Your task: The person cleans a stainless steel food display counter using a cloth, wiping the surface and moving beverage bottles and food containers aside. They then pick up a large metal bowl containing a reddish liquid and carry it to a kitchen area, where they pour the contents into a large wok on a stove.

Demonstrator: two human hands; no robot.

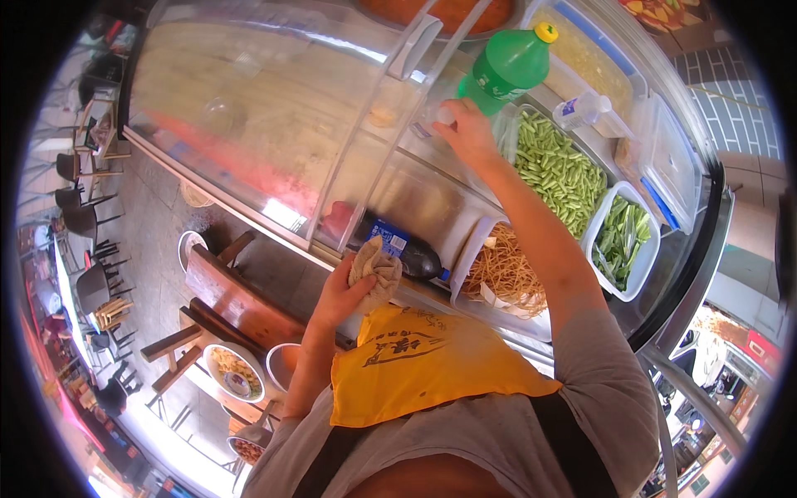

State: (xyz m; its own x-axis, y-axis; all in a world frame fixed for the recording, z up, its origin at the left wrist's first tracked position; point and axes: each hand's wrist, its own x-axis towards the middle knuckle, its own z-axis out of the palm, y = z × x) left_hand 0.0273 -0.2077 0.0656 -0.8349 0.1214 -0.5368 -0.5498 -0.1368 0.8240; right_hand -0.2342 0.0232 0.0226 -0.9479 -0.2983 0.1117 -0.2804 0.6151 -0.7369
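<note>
My left hand (339,292) grips a crumpled beige cloth (377,271) in front of the glass display case. My right hand (468,134) reaches into the case and pinches a small, pale, translucent thing (446,115), perhaps the cap or neck of a clear bottle; glare blurs it. Just beyond those fingers stands a green plastic soda bottle (507,65) with a yellow cap. Close to the cloth lies a dark soda bottle (423,256) with a blue cap and label. A tray of thin brown strips (507,267) sits below my right forearm.
Cut green beans (554,168) fill a tray right of my forearm, beside a white tub of leafy greens (622,239). A small clear bottle (582,111) and lidded plastic boxes (669,162) stand farther right. Sliding glass panels (249,124) span the left. Wooden benches (236,289) and bowls (233,373) are lower left.
</note>
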